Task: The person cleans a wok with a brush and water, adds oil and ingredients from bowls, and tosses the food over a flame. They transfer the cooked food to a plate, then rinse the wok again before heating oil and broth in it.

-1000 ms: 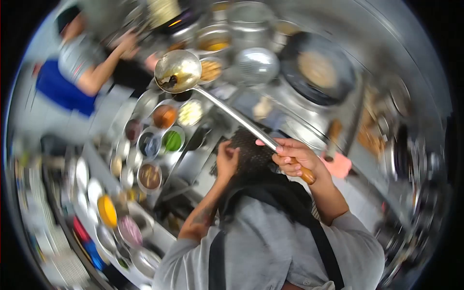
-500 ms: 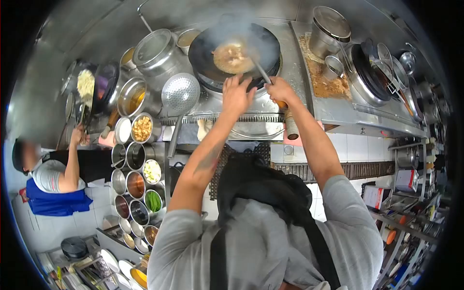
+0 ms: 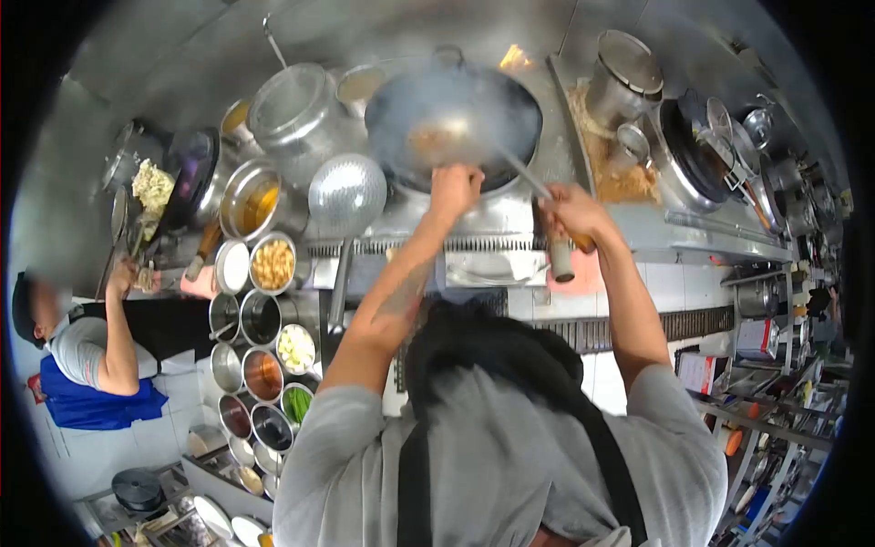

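The black wok point(image 3: 387, 109) sits on the stove, its inside veiled by smoke, with brownish food point(image 3: 428, 139) faintly visible. My left hand point(image 3: 456, 188) is closed in a fist at the wok's near rim, gripping it there; the exact part held is hidden under the fingers. My right hand point(image 3: 574, 215) is wrapped around a long wok utensil point(image 3: 526, 170) with a metal shaft and wooden end. The shaft slants into the wok, where smoke hides its head. Just below my right hand is a cylindrical grip point(image 3: 561, 260).
A perforated skimmer point(image 3: 347, 193) lies left of the wok, beside a lidded pot point(image 3: 292, 109). Several ingredient containers, including diced pieces point(image 3: 273, 264), line the left. Flame point(image 3: 515, 57) shows behind the wok. A co-worker point(image 3: 91, 351) stands at far left, holding a utensil with pale food point(image 3: 153, 185).
My left hand has gone from spread fingers to a closed grip on the wok's rim. My right hand has moved right and nearer my body with the utensil. Flame now shows behind the wok.
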The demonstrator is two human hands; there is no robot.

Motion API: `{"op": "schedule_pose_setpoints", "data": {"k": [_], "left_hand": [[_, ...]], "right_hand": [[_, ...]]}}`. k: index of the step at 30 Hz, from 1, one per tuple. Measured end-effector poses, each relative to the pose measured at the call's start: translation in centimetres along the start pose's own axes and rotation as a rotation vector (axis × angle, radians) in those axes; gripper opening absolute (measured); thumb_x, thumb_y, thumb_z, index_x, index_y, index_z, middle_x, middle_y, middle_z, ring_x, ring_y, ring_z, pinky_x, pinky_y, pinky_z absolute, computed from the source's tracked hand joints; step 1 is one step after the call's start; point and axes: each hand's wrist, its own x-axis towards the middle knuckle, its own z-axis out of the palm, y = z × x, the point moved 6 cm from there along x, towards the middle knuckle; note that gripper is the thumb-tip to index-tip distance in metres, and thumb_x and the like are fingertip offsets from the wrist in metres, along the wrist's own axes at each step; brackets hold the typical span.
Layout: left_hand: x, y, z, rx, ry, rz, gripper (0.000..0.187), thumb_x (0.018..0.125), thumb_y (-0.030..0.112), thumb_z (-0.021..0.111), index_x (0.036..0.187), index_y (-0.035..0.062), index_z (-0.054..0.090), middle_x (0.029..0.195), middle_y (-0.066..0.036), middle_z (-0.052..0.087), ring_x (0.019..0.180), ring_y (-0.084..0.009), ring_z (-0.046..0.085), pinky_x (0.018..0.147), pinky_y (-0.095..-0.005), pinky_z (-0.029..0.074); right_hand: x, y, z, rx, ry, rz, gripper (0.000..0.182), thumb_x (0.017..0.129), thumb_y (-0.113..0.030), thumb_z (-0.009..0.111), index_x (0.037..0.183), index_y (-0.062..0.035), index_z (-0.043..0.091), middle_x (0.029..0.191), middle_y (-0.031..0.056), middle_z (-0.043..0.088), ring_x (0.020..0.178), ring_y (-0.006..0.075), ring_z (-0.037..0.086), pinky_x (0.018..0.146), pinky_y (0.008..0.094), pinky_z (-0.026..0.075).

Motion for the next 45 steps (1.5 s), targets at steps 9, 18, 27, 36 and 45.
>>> {"op": "schedule_pose_setpoints", "data": {"k": [9,18,27,36,45], "left_hand": [[0.5,-1.5,0.7,-0.067,-0.203,-0.151,0.013,0.082,0.020,0.069,0.086,0.0105,0.077,0.082,-0.016,0.071,0.079,-0.0366,0.067,0.081,-0.0457,0.048],[0.5,-0.7,0.3,-0.107,-0.139,-0.089,0.017,0.081,0.020,0.073,0.093,0.0082,0.076,0.083,-0.015,0.072,0.080,-0.0351,0.069,0.080,-0.0457,0.051],[1.0,0.6,-1.5,-0.113,-0.168,-0.214,0.031,0.083,0.024,0.074,0.110,0.0082,0.072,0.091,-0.019,0.073,0.088,-0.0354,0.070,0.085,-0.0415,0.054],[0.6,0.2,1.5,-0.047,-0.161,-0.194,0.022,0.080,0.023,0.074,0.094,0.0059,0.076,0.089,-0.016,0.073,0.085,-0.0328,0.071,0.081,-0.0392,0.056],[1.3,0.4,0.9,0.009,-0.159,-0.267,0.020,0.079,0.023,0.077,0.091,0.0072,0.075,0.088,-0.018,0.073,0.083,-0.0327,0.071,0.080,-0.0399,0.056]], "right_hand": [[-2.1,-5.2,-0.5,-0.441,0.011,0.050,0.056,0.089,-0.014,0.052,0.143,-0.0008,0.043,0.106,0.0337,0.064,0.099,0.0463,0.064,0.088,0.0475,0.053],[7.7,-6.2,0.0,-0.700,0.395,-0.201,0.055,0.087,-0.013,0.057,0.141,-0.0064,0.049,0.110,0.0294,0.065,0.107,0.0408,0.064,0.092,0.0498,0.050],[-3.1,-8.7,-5.2,-0.954,0.132,-0.297,0.052,0.086,-0.014,0.055,0.138,-0.0074,0.052,0.113,0.0276,0.065,0.108,0.0412,0.063,0.094,0.0483,0.050],[2.7,3.1,4.2,0.211,0.236,-0.011,0.040,0.097,-0.013,0.050,0.136,-0.0035,0.049,0.067,0.0119,0.059,0.056,0.0237,0.061,0.048,0.0364,0.050],[1.9,-0.6,3.4,0.343,0.042,0.010,0.028,0.098,-0.014,0.048,0.117,0.0049,0.055,0.070,0.0120,0.060,0.055,0.0244,0.059,0.055,0.0401,0.052]]}}
